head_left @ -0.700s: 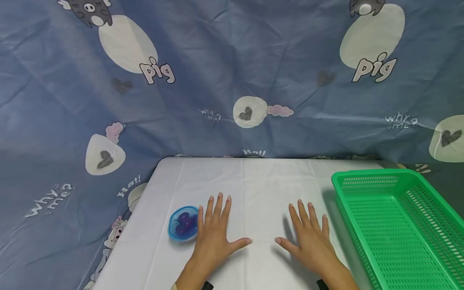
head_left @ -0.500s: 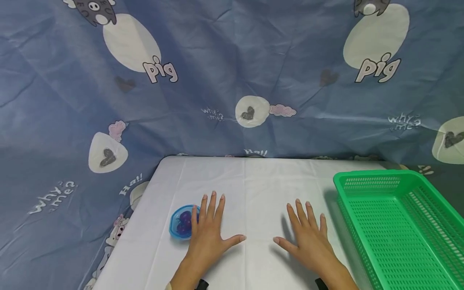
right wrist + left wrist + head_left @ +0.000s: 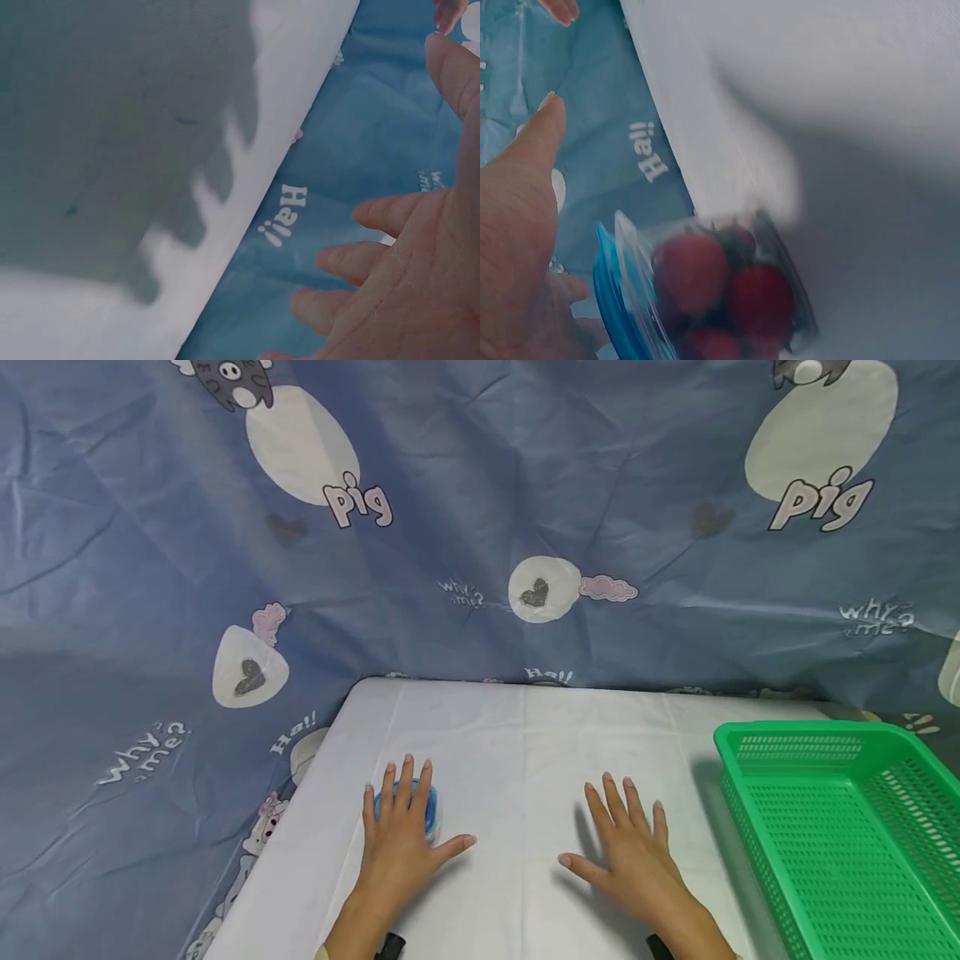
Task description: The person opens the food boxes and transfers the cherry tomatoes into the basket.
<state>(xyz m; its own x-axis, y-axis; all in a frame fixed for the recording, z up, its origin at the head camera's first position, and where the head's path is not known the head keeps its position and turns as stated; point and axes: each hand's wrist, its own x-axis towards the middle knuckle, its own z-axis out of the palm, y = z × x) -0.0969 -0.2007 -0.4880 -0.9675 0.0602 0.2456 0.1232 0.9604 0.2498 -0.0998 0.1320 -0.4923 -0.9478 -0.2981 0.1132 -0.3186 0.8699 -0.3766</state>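
My left hand (image 3: 397,843) is spread with straight fingers over a small clear container with a blue lid (image 3: 431,814), hiding most of it in the head view. The left wrist view shows the container (image 3: 799,300) close beside the palm, its blue lid (image 3: 609,292) toward the hand. Through its clear wall show several round red tomatoes (image 3: 694,270) with green stems. Above the white table, my right hand (image 3: 630,852) is also spread, thumb pointing inward, holding nothing. Its palm and fingers (image 3: 356,262) fill the right side of the right wrist view, with a shadow below.
A large green plastic basket (image 3: 840,827) with slotted walls stands at the right of the table, to the right of my right hand. The white-covered table (image 3: 517,735) ends at a blue printed curtain (image 3: 465,468) behind and on the left.
My left hand has shifted left, from the container's right side to over it. My right hand stays spread almost in place. The head view has turned slightly left.
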